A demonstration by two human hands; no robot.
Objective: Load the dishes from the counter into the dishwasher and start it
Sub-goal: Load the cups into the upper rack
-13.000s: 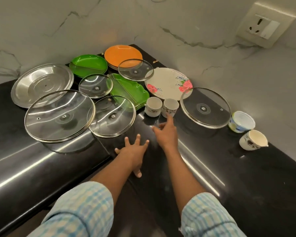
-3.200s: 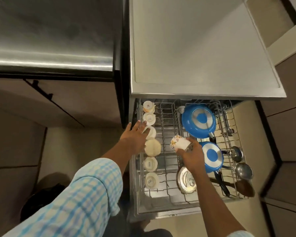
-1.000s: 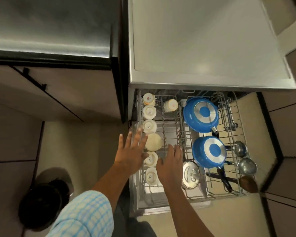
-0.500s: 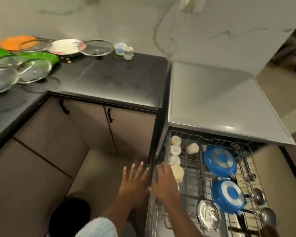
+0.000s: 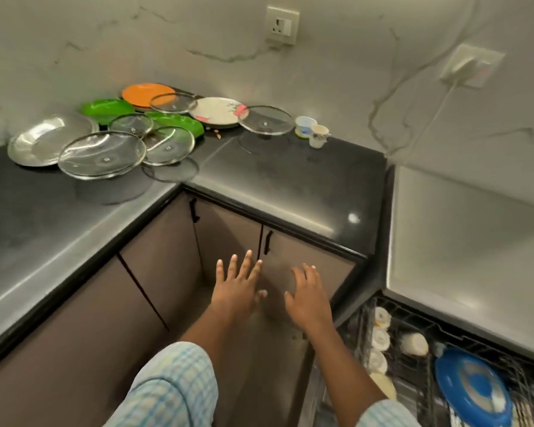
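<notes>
My left hand (image 5: 238, 288) and my right hand (image 5: 309, 298) hang empty with fingers spread in front of the cabinet doors, below the black counter (image 5: 290, 186). In the counter's corner lie several glass lids, the biggest (image 5: 102, 155) at the left, with a steel plate (image 5: 48, 140), green plates (image 5: 107, 107), an orange plate (image 5: 145, 92) and a floral plate (image 5: 218, 112). A lone glass lid (image 5: 267, 120) sits beside a small bowl (image 5: 305, 126) and a white cup (image 5: 318, 135). At lower right the pulled-out dishwasher rack (image 5: 413, 328) holds white cups (image 5: 381, 317) and a blue pan (image 5: 473, 388).
The dishwasher's steel top (image 5: 463, 241) juts out right of the counter. Cabinet doors with black handles (image 5: 267, 241) stand under the counter. Two wall sockets (image 5: 282, 24) are on the marble backsplash, one with a white cord (image 5: 438, 106) plugged in.
Both hands have left the rack and lifted toward the counter, empty. My view swung up and left, so the counter dishes fill the upper left and the rack slid to the lower right.
</notes>
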